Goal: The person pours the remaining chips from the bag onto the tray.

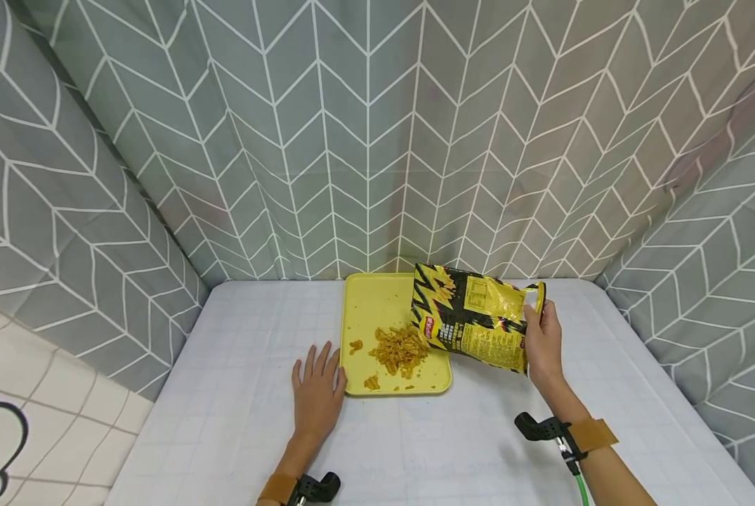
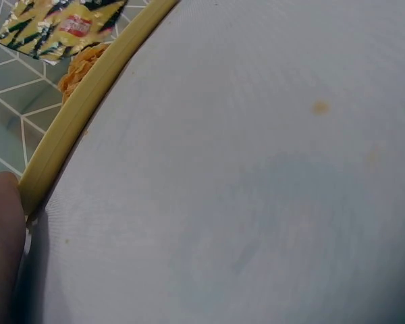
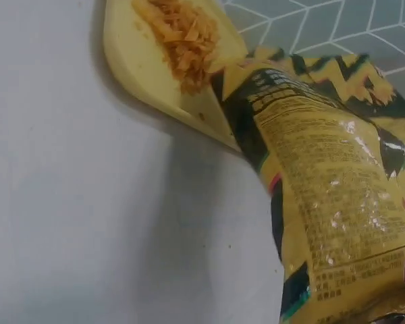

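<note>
My right hand (image 1: 544, 344) pinches one end of a yellow and black snack bag (image 1: 478, 320), thumb on top. The bag lies tilted over the right part of a yellow tray (image 1: 364, 302), its far end pointing left. Beside that end, a heap of orange-brown chips (image 1: 399, 350) sits on the tray, with a few loose pieces near it. My left hand (image 1: 317, 397) rests flat with fingers spread, its thumb side against the tray's left edge. In the right wrist view the bag (image 3: 337, 196) fills the right side, close over the tray's rim (image 3: 148, 104).
A white cloth-covered table (image 1: 251, 337) extends around the tray. Grey patterned curtains (image 1: 390, 140) stand behind and at both sides. Small crumbs dot the cloth, and a camera (image 1: 541, 427) is strapped to each wrist.
</note>
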The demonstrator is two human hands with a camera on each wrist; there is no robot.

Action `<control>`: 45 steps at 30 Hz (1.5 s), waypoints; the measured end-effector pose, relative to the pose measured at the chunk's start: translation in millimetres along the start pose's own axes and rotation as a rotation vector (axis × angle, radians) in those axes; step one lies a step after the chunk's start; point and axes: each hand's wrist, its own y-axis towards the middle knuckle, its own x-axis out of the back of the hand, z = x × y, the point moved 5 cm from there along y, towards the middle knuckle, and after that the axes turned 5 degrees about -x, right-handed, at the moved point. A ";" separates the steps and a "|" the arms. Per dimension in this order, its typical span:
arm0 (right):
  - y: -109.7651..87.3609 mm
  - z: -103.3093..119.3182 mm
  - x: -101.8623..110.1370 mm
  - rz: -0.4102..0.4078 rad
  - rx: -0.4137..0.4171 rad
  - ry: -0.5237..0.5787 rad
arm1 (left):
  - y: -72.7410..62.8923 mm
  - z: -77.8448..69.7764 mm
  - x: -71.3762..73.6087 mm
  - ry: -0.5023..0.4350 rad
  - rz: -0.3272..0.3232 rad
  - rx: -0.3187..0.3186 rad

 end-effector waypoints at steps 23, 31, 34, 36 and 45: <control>-2.8 9.2 -6.5 0.076 0.098 0.052 | 1.7 3.2 1.8 0.022 0.032 0.006; -5.7 17.3 -7.2 0.111 0.193 -0.051 | 1.1 2.3 0.5 0.019 0.039 0.008; -8.2 19.4 -9.0 0.132 0.235 -0.094 | 1.7 2.0 1.2 0.021 0.047 0.012; -10.8 21.9 -11.1 0.136 0.288 -0.156 | 1.8 1.8 2.0 0.019 0.046 0.013; -10.2 20.8 -7.9 0.122 0.244 -0.100 | 2.1 -0.5 1.5 0.009 0.051 0.012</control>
